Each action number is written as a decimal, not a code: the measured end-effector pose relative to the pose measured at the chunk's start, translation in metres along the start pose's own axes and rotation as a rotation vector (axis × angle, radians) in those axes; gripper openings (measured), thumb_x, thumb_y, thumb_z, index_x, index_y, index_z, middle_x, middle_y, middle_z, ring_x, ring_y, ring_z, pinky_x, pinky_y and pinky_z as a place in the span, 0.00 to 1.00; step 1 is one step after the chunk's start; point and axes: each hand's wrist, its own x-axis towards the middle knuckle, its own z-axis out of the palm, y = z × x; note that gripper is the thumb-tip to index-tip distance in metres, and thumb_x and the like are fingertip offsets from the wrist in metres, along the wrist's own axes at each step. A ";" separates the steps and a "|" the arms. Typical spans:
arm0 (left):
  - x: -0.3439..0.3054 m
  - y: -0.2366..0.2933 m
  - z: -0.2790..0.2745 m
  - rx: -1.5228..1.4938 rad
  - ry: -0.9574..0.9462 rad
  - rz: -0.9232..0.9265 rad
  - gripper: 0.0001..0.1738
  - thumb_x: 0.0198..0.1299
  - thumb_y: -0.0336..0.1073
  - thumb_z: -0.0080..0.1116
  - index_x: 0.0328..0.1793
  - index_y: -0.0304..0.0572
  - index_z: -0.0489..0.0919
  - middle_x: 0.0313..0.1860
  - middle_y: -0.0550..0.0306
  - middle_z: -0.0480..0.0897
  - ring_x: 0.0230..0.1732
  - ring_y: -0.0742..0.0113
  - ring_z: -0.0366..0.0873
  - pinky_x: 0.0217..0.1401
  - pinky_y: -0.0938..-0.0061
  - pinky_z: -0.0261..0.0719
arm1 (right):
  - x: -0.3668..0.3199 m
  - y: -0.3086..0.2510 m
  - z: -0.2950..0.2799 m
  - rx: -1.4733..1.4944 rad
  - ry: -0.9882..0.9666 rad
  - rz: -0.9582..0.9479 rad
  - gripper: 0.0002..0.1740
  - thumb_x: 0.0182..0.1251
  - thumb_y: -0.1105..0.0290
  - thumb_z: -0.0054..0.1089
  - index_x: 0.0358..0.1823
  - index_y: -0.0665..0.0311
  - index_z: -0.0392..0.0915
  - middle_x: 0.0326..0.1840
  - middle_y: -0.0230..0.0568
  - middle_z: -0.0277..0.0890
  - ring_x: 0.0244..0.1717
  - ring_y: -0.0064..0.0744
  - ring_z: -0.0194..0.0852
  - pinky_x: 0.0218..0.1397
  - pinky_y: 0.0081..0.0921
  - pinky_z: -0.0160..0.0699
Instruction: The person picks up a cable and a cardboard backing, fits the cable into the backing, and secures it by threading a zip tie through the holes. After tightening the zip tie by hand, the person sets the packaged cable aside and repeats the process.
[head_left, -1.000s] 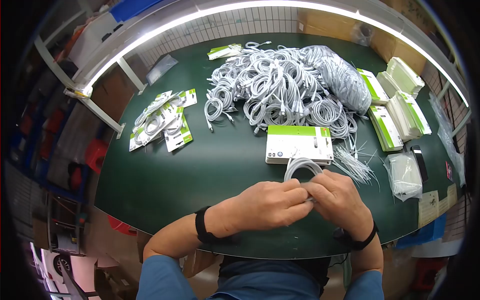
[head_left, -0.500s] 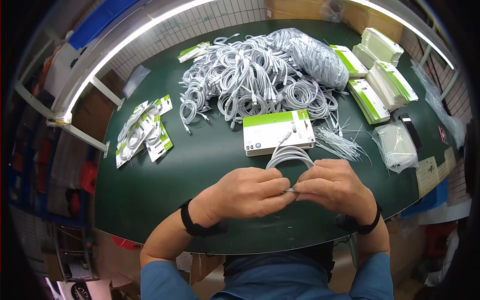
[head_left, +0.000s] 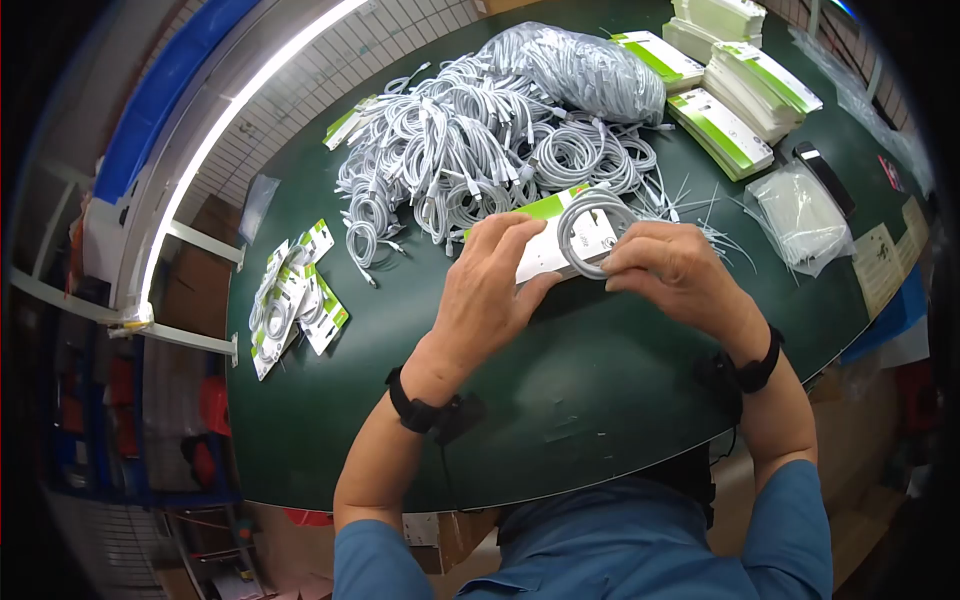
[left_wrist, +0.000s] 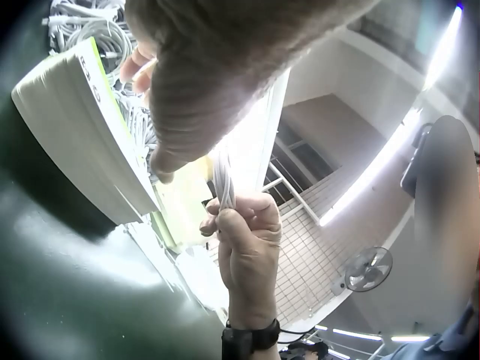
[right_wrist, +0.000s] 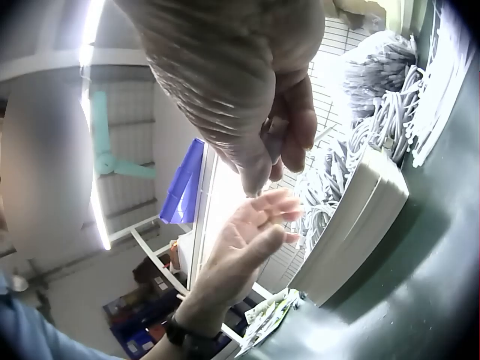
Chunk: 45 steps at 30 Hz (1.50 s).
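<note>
A coiled grey-white cable (head_left: 567, 238) is pinched at its lower right side between the thumb and fingers of my right hand (head_left: 682, 268). The coil stands over a stack of white-and-green cards (head_left: 541, 257) on the table. My left hand (head_left: 482, 290) reaches to the left side of that stack, its fingertips over the top card and its thumb along the near edge. Nothing is held in it; the right wrist view shows its fingers spread loosely. From the left wrist view, the cable strands run upward out of the right hand's grip.
Behind the stack lies a large heap of coiled cables (head_left: 455, 130) with a plastic bag of cables (head_left: 590, 75). Several cards with cables (head_left: 285, 300) lie at left. More card stacks (head_left: 722, 130), loose cable ties (head_left: 705, 215) and a clear bag (head_left: 800, 215) are at right.
Both hands were together on the coil; my left hand has let go and moved up left to the card stack. The coil, in my right hand, has risen over the stack. The head view has shifted.
</note>
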 end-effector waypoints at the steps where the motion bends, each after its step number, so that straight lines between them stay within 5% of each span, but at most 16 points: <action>1: 0.004 0.000 0.004 0.039 -0.047 -0.064 0.34 0.60 0.35 0.80 0.71 0.35 0.79 0.70 0.39 0.80 0.70 0.38 0.79 0.72 0.50 0.79 | -0.001 0.003 -0.001 0.007 0.012 0.016 0.11 0.59 0.77 0.80 0.43 0.63 0.88 0.39 0.39 0.87 0.38 0.45 0.88 0.42 0.37 0.86; 2: 0.004 -0.009 0.011 0.052 -0.096 -0.099 0.43 0.57 0.42 0.82 0.76 0.35 0.75 0.73 0.38 0.78 0.76 0.36 0.73 0.78 0.47 0.72 | -0.001 0.005 -0.003 0.014 0.022 0.030 0.11 0.60 0.78 0.80 0.43 0.63 0.88 0.39 0.39 0.87 0.38 0.44 0.88 0.42 0.36 0.85; 8: 0.012 -0.038 0.021 0.230 -0.216 -0.135 0.60 0.45 0.53 0.88 0.83 0.38 0.71 0.74 0.39 0.77 0.77 0.35 0.71 0.81 0.45 0.68 | -0.004 0.013 -0.006 0.100 0.105 0.067 0.10 0.63 0.78 0.78 0.44 0.65 0.87 0.39 0.41 0.87 0.39 0.41 0.88 0.43 0.34 0.85; 12: 0.021 -0.045 0.009 0.150 -0.335 -0.182 0.63 0.41 0.53 0.90 0.85 0.42 0.71 0.73 0.40 0.78 0.76 0.37 0.72 0.81 0.48 0.71 | -0.004 0.012 -0.003 0.085 0.096 0.054 0.10 0.64 0.78 0.78 0.44 0.65 0.87 0.39 0.41 0.87 0.40 0.41 0.88 0.44 0.34 0.85; 18: 0.023 -0.041 -0.005 -0.081 -0.309 -0.237 0.52 0.48 0.48 0.89 0.79 0.40 0.78 0.73 0.41 0.82 0.72 0.45 0.81 0.76 0.56 0.78 | -0.004 0.009 -0.003 0.130 0.118 0.093 0.10 0.65 0.78 0.78 0.46 0.65 0.88 0.41 0.40 0.88 0.39 0.38 0.88 0.44 0.32 0.86; 24: 0.006 -0.043 -0.004 0.126 0.066 0.019 0.18 0.66 0.30 0.73 0.61 0.36 0.88 0.55 0.45 0.92 0.51 0.46 0.92 0.56 0.61 0.90 | -0.003 0.000 -0.004 0.182 0.211 0.041 0.12 0.66 0.81 0.78 0.49 0.67 0.89 0.43 0.41 0.90 0.42 0.31 0.90 0.43 0.26 0.86; 28: -0.019 0.005 -0.024 0.398 0.237 0.253 0.11 0.64 0.25 0.70 0.52 0.39 0.88 0.48 0.50 0.93 0.45 0.53 0.93 0.47 0.62 0.90 | -0.002 -0.008 -0.001 0.239 0.331 -0.053 0.13 0.66 0.82 0.77 0.50 0.66 0.89 0.44 0.42 0.91 0.42 0.28 0.89 0.43 0.24 0.85; 31: -0.053 0.041 -0.017 0.338 0.095 0.183 0.12 0.62 0.26 0.70 0.52 0.40 0.87 0.45 0.53 0.93 0.44 0.54 0.93 0.45 0.62 0.90 | -0.003 -0.028 0.009 0.249 0.235 -0.045 0.12 0.66 0.82 0.77 0.50 0.65 0.89 0.45 0.43 0.91 0.43 0.28 0.89 0.42 0.25 0.85; 35: -0.073 0.054 0.005 0.160 -0.020 0.016 0.08 0.63 0.28 0.72 0.48 0.43 0.86 0.39 0.55 0.91 0.38 0.56 0.91 0.39 0.63 0.87 | -0.007 -0.038 0.044 0.111 0.033 -0.037 0.14 0.62 0.79 0.79 0.49 0.64 0.88 0.41 0.43 0.87 0.41 0.41 0.89 0.42 0.33 0.87; 40: -0.066 0.049 0.007 0.122 -0.016 -0.036 0.10 0.60 0.27 0.75 0.46 0.43 0.86 0.37 0.55 0.88 0.37 0.54 0.88 0.38 0.60 0.85 | -0.009 -0.029 0.057 0.055 0.065 -0.017 0.13 0.64 0.80 0.77 0.48 0.64 0.88 0.40 0.44 0.84 0.40 0.44 0.87 0.43 0.36 0.86; 45: -0.065 0.058 0.000 0.056 0.328 0.115 0.18 0.53 0.20 0.79 0.48 0.38 0.86 0.40 0.51 0.87 0.38 0.49 0.86 0.46 0.59 0.86 | -0.008 -0.023 0.059 0.104 0.087 -0.038 0.14 0.64 0.82 0.76 0.50 0.64 0.88 0.40 0.43 0.85 0.39 0.43 0.87 0.42 0.35 0.86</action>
